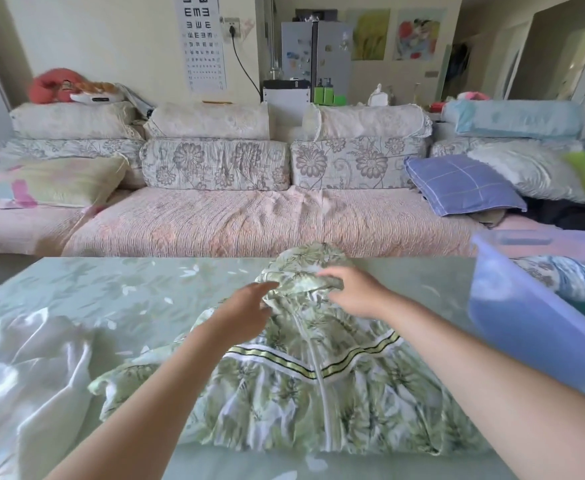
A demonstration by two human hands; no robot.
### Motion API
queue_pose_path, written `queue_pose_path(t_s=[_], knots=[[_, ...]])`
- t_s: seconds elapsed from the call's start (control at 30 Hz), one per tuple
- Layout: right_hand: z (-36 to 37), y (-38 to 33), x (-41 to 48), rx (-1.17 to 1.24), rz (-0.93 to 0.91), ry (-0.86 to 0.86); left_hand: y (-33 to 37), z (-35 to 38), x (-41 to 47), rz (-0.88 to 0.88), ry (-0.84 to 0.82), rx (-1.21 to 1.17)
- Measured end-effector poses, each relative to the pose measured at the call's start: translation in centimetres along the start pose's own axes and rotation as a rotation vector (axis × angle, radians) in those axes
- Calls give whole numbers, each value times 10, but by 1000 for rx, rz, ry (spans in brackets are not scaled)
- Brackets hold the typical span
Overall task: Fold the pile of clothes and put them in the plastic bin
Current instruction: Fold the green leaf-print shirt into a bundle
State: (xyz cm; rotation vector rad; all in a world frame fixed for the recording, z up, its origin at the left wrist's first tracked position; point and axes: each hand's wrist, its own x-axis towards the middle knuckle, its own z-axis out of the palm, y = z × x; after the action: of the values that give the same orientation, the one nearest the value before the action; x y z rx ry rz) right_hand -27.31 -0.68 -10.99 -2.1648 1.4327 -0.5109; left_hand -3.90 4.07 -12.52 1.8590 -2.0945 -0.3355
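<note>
Forearms: our left forearm (138, 410) and right forearm (491, 393) come in bare from the bottom edge and reach out over the table (76, 282), which wears a pale green flowered cloth.
Task garment: we have the leaf-print garment (284, 393) spread on the middle of the table beneath our arms. A white zip line runs up its centre, a striped band crosses it, and its far end is bunched up.
White garment: the white garment (24, 375) lies crumpled on the left of the table, just beside the leaf-print one.
Left hand: our left hand (246, 306) has its fingers stretched out, tips at the bunched far end of the garment. We see no grip.
Right hand: our right hand (353, 292) curls its fingers over that same bunched fabric and holds it, though blur softens the detail.
Bin: the plastic bin (533, 327), translucent blue, sits at the right end of the table, to the right of our right hand. We see blue-and-white patterned cloth inside.
Sofa: the sofa (249, 220) runs behind the table, with a blue checked cushion (464, 185) at its right.
Wall: we see an eye chart (199, 39) and a grey fridge (315, 53).
</note>
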Motion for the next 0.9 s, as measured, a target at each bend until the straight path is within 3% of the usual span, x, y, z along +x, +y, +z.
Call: queue_pose_path(t_s=[0.27, 0.4, 0.57, 0.63, 0.77, 0.83, 0.9], knots=[[27, -13, -72, -8, -21, -150, 30, 3, -63, 184, -177, 90], [29, -41, -116, -117, -44, -237, 52, -3, -92, 105, -553, 100], [34, -52, -153, -739, 106, -527, 62, -2, -114, -79, -1009, 130], [37, -45, -153, -862, 117, -488, 58, 0, -116, -72, -970, 142], [33, -27, -139, -906, 148, -326, 44, 6, -113, 94, -493, 411], [32, -24, -133, -921, 177, -410, 34, 17, -109, 168, -305, 525], [34, -25, -129, -923, 207, -497, 26, 24, -104, 168, -248, 576]])
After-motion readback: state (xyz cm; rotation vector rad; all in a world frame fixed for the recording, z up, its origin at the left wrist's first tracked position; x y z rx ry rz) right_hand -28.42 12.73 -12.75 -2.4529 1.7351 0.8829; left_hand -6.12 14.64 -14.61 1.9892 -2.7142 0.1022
